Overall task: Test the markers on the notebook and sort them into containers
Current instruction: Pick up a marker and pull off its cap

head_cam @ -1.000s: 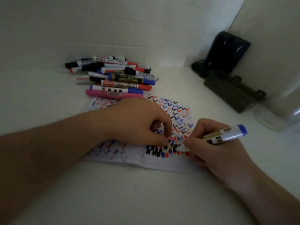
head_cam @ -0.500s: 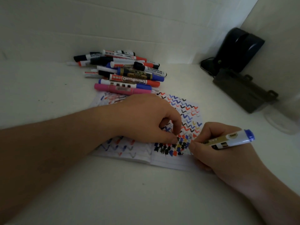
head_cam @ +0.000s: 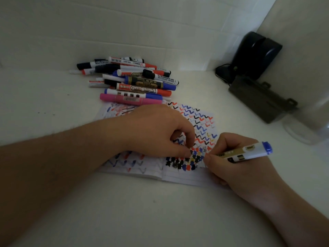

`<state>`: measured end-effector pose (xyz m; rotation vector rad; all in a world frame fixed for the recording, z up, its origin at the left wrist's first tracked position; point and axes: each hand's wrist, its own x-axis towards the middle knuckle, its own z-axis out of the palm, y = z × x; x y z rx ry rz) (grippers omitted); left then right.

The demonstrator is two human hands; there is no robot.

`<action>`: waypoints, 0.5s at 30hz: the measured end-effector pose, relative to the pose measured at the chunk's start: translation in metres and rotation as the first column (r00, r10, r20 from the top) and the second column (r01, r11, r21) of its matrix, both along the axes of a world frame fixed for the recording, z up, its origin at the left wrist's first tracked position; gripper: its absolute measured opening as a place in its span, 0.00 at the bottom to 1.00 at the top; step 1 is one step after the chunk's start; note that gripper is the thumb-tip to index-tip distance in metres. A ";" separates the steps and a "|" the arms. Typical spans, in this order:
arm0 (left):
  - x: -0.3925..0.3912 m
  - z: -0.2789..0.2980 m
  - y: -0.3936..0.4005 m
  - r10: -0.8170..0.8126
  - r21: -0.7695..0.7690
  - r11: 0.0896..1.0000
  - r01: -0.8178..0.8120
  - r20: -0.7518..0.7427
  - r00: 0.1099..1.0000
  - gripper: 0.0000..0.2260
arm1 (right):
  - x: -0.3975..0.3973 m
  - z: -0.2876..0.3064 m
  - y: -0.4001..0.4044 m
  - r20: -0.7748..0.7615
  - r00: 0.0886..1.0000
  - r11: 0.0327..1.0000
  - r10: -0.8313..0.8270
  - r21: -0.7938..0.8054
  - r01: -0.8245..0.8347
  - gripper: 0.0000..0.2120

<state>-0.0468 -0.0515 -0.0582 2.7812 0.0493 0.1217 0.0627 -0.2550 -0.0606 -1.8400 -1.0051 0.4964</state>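
The right hand (head_cam: 236, 163) was wrapped around a white marker with a gold label and a blue end (head_cam: 247, 153), fingers tight near the tip, the way you hold a pen to draw. The tip was down on the open white notebook full of small coloured zigzags (head_cam: 199, 122), though the fingers hid it, so I could not tell for sure that it touched the paper. The left hand (head_cam: 160, 132) lay on the same page with its fingers curled and their tips pressing down. It looked like it was there to keep the paper from sliding while the marker was tried out.

Just past the notebook, near the white wall, lay a pile of red, blue, black and pink whiteboard markers (head_cam: 135, 81), close enough to reach for the next one. They probably had not been sorted yet.

Off to the right stood a see-through plastic tub (head_cam: 308, 125), likely one place for tested markers. Behind it sat a dark flat box with clips (head_cam: 260, 100) and a black rounded gadget with a cord (head_cam: 256, 54).
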 end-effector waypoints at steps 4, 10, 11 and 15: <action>-0.001 0.001 -0.001 0.003 -0.003 1.000 -0.003 0.013 1.000 0.13 | 0.002 0.000 -0.001 0.001 0.999 0.999 0.040 -0.001 -0.040 0.13; -0.009 0.000 -0.004 0.098 -0.229 0.970 -0.078 0.075 0.992 0.13 | 0.008 0.004 0.000 -0.314 0.946 0.985 0.080 0.169 -0.028 0.12; -0.010 0.001 -0.003 0.117 -0.277 0.957 -0.090 0.081 0.990 0.15 | 0.012 0.006 -0.001 -0.432 0.893 0.969 0.126 0.248 -0.017 0.12; -0.011 0.003 0.002 0.144 -0.418 0.903 -0.097 0.083 0.986 0.15 | 0.027 0.009 -0.007 -0.592 0.764 0.911 0.257 0.413 0.014 0.16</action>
